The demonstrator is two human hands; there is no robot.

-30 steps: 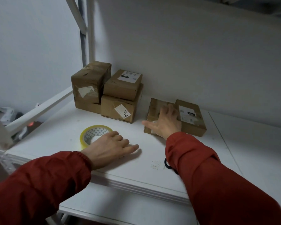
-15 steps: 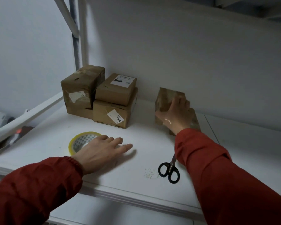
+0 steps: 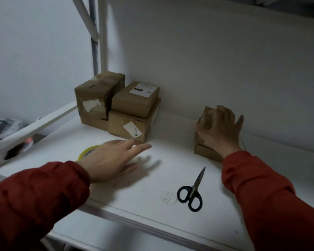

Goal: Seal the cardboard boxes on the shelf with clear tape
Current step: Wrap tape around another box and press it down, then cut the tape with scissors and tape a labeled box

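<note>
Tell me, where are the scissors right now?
In the head view, the scissors lie flat on the shelf near its front edge, right of centre, just left of the right sleeve.

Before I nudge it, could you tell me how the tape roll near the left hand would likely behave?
The tape roll lies flat on the shelf, so it would probably slide, not roll. Stood on edge, it would likely roll. It looks like a stiff ring, though the left hand hides most of it.
</note>
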